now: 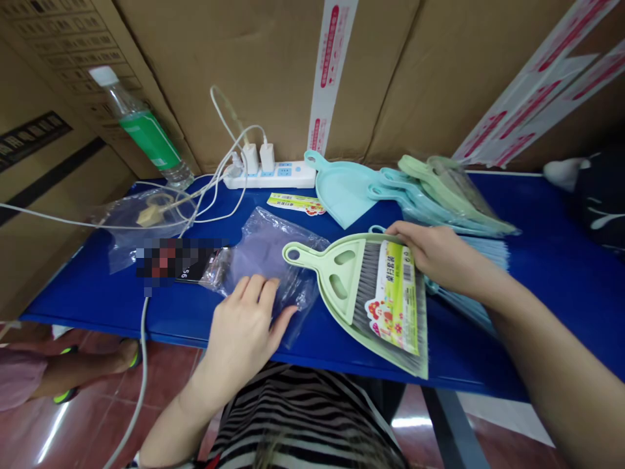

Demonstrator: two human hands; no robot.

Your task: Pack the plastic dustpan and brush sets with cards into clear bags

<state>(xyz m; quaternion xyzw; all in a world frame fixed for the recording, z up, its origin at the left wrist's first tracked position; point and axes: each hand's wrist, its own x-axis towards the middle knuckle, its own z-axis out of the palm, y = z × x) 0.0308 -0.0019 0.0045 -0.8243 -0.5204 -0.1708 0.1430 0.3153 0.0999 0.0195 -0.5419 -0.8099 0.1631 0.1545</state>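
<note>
My left hand [247, 326] lies flat, fingers spread, on a clear plastic bag [268, 251] on the blue table [547, 260]. My right hand [437, 254] grips the top right edge of a pale green brush and dustpan set [371, 293], fingers curled over its yellow paper label [398, 296]. The set lies with its handle pointing left, just right of the bag. Under my right wrist lies a blue set, mostly hidden.
A light blue dustpan [342, 189] and a stack of blue and green sets [439, 195] lie behind. A white power strip [273, 174] with chargers and cables, a water bottle [146, 133], another bag [141, 218], a loose label [295, 203] and cardboard boxes [244, 65] stand at the back.
</note>
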